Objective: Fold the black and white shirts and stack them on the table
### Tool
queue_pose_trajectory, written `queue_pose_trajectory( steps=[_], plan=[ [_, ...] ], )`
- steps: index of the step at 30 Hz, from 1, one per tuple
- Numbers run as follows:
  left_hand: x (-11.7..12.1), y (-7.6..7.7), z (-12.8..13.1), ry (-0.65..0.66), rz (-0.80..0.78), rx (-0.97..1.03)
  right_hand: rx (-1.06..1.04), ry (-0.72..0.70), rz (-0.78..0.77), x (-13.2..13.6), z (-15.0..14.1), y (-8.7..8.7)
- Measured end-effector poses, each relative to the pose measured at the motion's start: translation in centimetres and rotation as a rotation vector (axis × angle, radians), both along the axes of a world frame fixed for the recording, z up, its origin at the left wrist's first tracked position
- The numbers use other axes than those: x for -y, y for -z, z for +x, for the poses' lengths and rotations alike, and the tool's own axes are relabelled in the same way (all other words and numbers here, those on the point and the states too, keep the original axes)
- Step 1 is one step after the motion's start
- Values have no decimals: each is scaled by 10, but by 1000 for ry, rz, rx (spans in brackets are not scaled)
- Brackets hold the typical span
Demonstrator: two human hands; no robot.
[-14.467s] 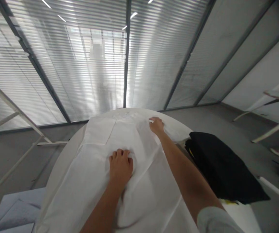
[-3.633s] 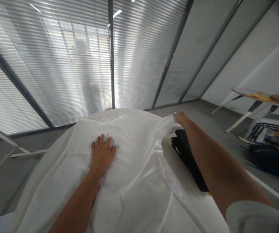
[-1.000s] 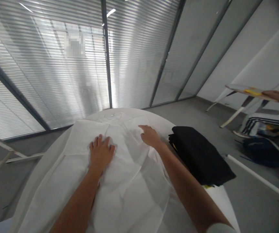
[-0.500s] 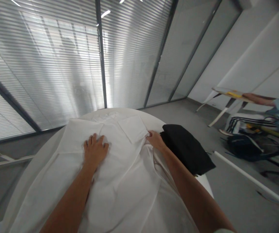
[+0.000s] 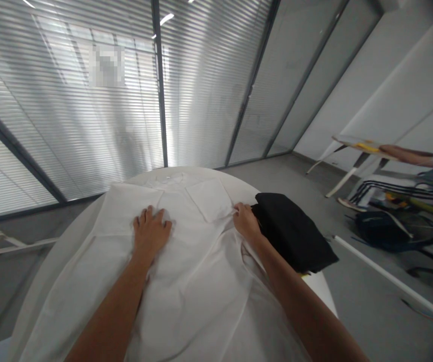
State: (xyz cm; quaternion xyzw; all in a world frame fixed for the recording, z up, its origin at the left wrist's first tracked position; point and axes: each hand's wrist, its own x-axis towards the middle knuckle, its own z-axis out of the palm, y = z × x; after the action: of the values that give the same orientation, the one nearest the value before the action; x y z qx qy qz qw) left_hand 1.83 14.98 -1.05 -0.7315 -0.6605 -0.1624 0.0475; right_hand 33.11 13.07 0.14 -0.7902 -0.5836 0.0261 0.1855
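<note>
Cloth everywhere in front of me: the white garment [image 5: 201, 281] lies spread over the round bench [image 5: 322, 289], and I'm into what looks like a straightening step. Left hand [image 5: 152, 229], palm down, fingers apart, is planted flat over the inner edge of the left folded panel [image 5: 120, 211], pinning rather than clamping. Over on the other side, my right hand [image 5: 243, 217] has thumb and fingers together, the grip pinched, as far as I can make out, on the lower outer corner of the right folded panel [image 5: 208, 198]. That panel lies fairly flat, but creases run down from the pinch, so I'd call the fold placed and its edge untidy. And what does the next move call for? A firm left palm, a light draw outward along that edge, then a smoothing pass over the ripples, I'd judge. Mind the black folded stack [image 5: 291, 231], right beside my wrist; whether the two touch, I can't tell.
</note>
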Motion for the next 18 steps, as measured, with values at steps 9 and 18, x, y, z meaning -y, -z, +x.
queue_pose_trajectory(
  steps=[9,18],
  plan=[
    [0,0,1,-7,9,-12,-65,-33,52,7,4,9],
    [-1,3,1,-12,14,-27,-6,34,140,8,7,14]
  ],
)
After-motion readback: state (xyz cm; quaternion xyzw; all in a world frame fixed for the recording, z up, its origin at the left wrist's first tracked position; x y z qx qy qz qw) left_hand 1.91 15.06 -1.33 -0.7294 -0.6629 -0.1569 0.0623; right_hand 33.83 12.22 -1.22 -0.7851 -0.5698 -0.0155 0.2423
